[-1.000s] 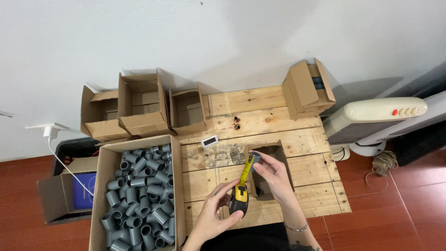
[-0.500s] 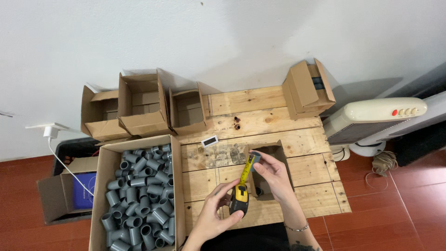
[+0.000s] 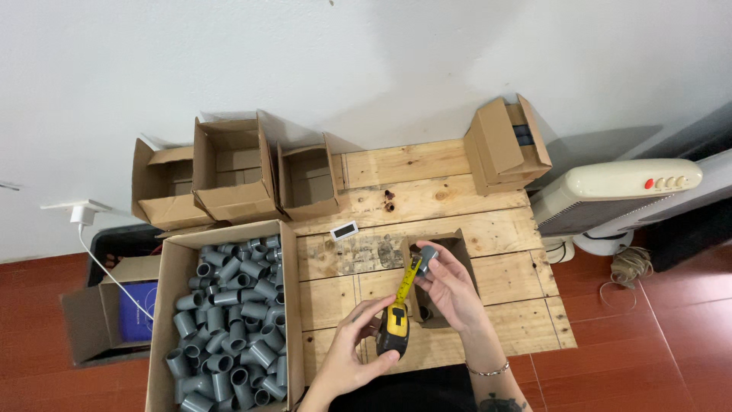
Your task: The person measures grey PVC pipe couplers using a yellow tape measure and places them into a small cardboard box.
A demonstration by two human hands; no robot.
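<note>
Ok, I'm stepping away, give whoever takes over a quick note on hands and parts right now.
Left hand: grips the yellow tape measure, blade pulled out.
Right hand: holds one grey pipe fitting at the blade's tip, above the small open box.
Big carton of grey fittings stands left of the pallet table.
Done: one fitting picked up.
Left: the carton remains full.

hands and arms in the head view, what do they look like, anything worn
Both hands are bare: no gloves and no sleeves reach the forearms. The right hand has a thin silver bracelet at the wrist, with a dark tattoo just below it on the forearm. The left hand shows no jewellery.
</note>
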